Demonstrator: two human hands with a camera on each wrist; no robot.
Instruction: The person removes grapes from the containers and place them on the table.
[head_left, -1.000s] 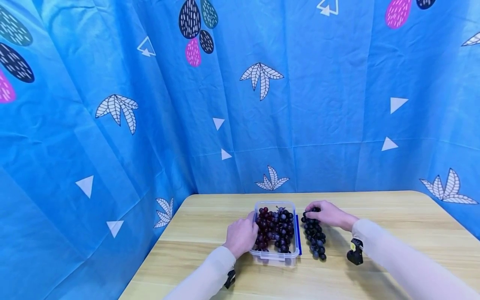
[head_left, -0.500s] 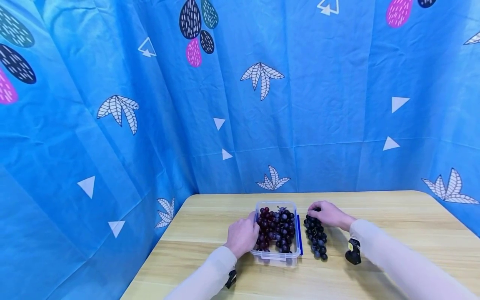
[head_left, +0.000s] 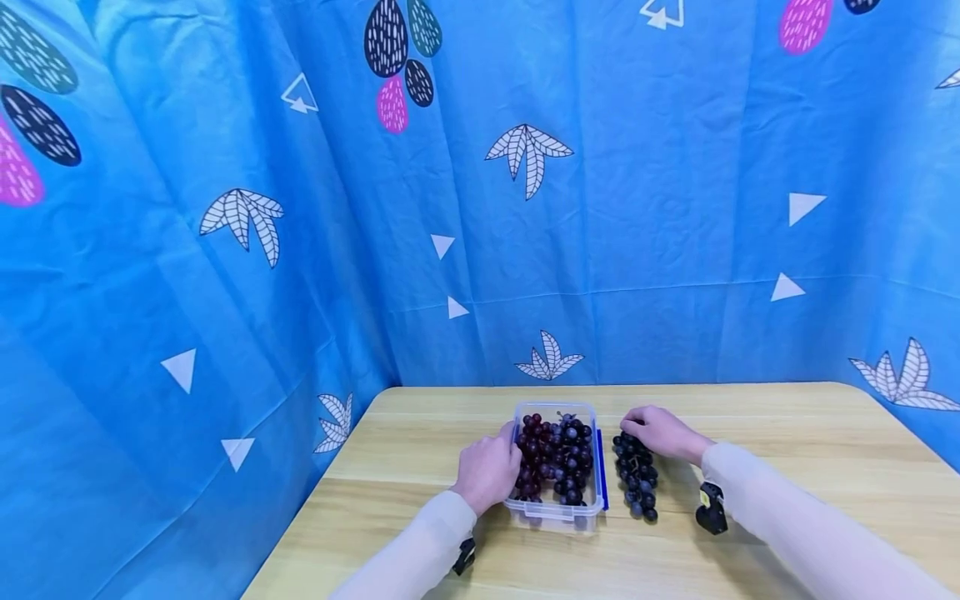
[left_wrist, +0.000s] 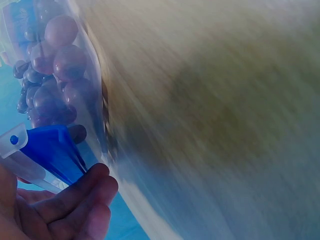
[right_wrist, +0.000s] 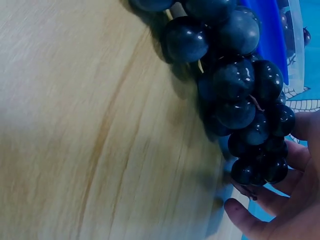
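Note:
A clear plastic food container (head_left: 558,511) stands on the table with bunches of red grapes (head_left: 531,450) and dark grapes (head_left: 573,457) inside. My left hand (head_left: 486,471) grips its left wall near the rim. In the left wrist view, that hand's curled fingers (left_wrist: 95,192) lie by a blue side flap (left_wrist: 52,150). Just right of the container, a bunch of black grapes (head_left: 636,477) lies on the table. My right hand (head_left: 662,432) is around the bunch's far end. In the right wrist view, its thumb (right_wrist: 242,217) stands apart from the grapes, with fingers loosely spread behind them.
Another blue flap (head_left: 602,471) hangs on the container's right side, between it and the loose bunch. The wooden table (head_left: 780,417) ends at a blue patterned curtain (head_left: 645,317) behind and to the left.
My right hand's fingers have drawn back slightly to the right over the black bunch's far end, and the thumb covers fewer grapes. The left hand and container stay put.

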